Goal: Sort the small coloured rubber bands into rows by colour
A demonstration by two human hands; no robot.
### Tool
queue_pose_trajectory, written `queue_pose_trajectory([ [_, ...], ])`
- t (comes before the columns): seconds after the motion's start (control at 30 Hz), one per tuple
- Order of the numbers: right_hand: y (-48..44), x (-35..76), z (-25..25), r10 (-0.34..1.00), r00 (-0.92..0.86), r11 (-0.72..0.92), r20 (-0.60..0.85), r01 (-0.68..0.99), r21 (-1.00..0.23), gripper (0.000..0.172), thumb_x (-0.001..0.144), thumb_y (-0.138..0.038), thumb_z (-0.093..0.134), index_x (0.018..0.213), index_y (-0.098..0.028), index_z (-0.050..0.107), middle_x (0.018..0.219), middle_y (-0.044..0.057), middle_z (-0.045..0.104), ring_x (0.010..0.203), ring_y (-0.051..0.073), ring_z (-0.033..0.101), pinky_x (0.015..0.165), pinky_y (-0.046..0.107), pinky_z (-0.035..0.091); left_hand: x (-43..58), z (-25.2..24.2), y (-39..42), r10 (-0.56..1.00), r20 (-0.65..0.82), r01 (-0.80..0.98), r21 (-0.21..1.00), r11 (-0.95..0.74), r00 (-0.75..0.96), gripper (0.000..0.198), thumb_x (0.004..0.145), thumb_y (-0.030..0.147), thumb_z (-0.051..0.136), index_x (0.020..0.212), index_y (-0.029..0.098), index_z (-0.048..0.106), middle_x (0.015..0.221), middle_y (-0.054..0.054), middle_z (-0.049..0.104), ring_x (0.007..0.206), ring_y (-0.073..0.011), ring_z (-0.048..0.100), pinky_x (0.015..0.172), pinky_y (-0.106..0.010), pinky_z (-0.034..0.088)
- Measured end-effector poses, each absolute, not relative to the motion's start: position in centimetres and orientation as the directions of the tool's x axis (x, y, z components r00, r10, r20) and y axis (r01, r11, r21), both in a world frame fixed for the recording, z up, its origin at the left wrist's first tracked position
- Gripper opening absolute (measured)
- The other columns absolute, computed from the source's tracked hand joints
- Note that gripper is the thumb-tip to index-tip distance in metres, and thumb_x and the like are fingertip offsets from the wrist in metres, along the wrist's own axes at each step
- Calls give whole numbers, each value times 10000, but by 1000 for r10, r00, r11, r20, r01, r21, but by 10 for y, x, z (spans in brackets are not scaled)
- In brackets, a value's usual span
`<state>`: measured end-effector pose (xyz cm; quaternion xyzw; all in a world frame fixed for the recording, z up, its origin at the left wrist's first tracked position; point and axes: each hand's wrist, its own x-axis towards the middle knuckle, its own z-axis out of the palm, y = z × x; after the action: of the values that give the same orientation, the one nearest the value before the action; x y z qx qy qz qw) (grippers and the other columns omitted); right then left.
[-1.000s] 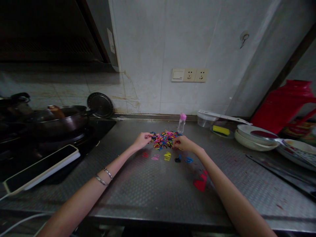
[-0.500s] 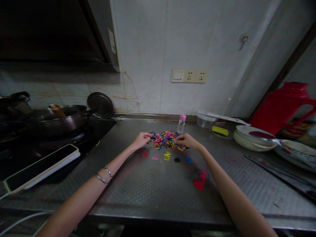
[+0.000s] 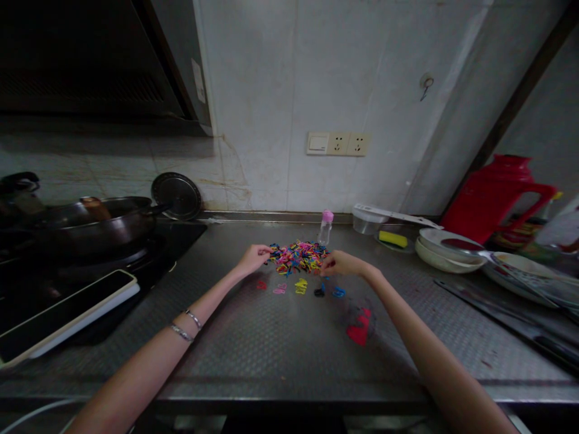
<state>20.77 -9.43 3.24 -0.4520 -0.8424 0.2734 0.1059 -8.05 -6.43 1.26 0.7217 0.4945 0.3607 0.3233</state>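
A heap of small loops in many colours, looking like rubber bands [image 3: 298, 256], lies on the metal counter. My left hand [image 3: 254, 259] is at its left edge, thumb and fingertips pinched together against the loops. On the opposite edge is my right hand [image 3: 341, 264], fingers curled and pinched, just above the near side. What either pinch holds is too small to make out. Sorted by colour in a row before the heap are red loops [image 3: 261, 285], pink loops [image 3: 280, 289], yellow loops [image 3: 301, 286], black loops [image 3: 319, 292] and blue loops [image 3: 338, 292].
A clear bag with a red label [image 3: 359, 327] lies near my right forearm. Behind the heap stands a pink-capped bottle [image 3: 325, 228]. Bowls [image 3: 447, 256], a yellow sponge [image 3: 393, 239] and a red flask [image 3: 488, 196] are right; a pan [image 3: 94, 229] and phone [image 3: 67, 316] left.
My right hand has come slightly nearer, from the heap's right side toward the black and blue loops. My left hand stays at the left edge. The camera view has shifted a little.
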Motion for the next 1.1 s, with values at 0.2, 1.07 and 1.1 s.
queue_pose_trajectory([
  [0.2, -113, 231, 25, 842, -519, 376, -148, 760, -531, 206, 657, -258, 544, 695, -129, 700, 605, 16, 639, 542, 115, 517, 524, 207, 373, -82, 9, -61, 943, 210, 488, 815, -314, 257, 278, 698, 124, 481, 909, 70, 653, 633, -33, 630, 520, -88, 516, 518, -191, 393],
  [1.07, -113, 224, 12, 831, -555, 470, 34, 669, -576, 201, 704, -289, 559, 775, -153, 690, 739, 27, 657, 680, 131, 565, 621, 214, 406, -88, -10, -47, 929, 229, 502, 790, -352, 291, 276, 689, 187, 486, 884, 99, 661, 633, -31, 630, 537, -101, 526, 526, -197, 395],
  [1.1, -113, 228, 12, 840, -540, 460, 40, 673, -579, 207, 707, -292, 553, 774, -151, 689, 745, 29, 659, 686, 134, 567, 632, 218, 408, -88, -10, -47, 929, 229, 503, 790, -352, 292, 278, 688, 189, 486, 882, 98, 662, 636, -32, 632, 537, -101, 526, 525, -197, 393],
])
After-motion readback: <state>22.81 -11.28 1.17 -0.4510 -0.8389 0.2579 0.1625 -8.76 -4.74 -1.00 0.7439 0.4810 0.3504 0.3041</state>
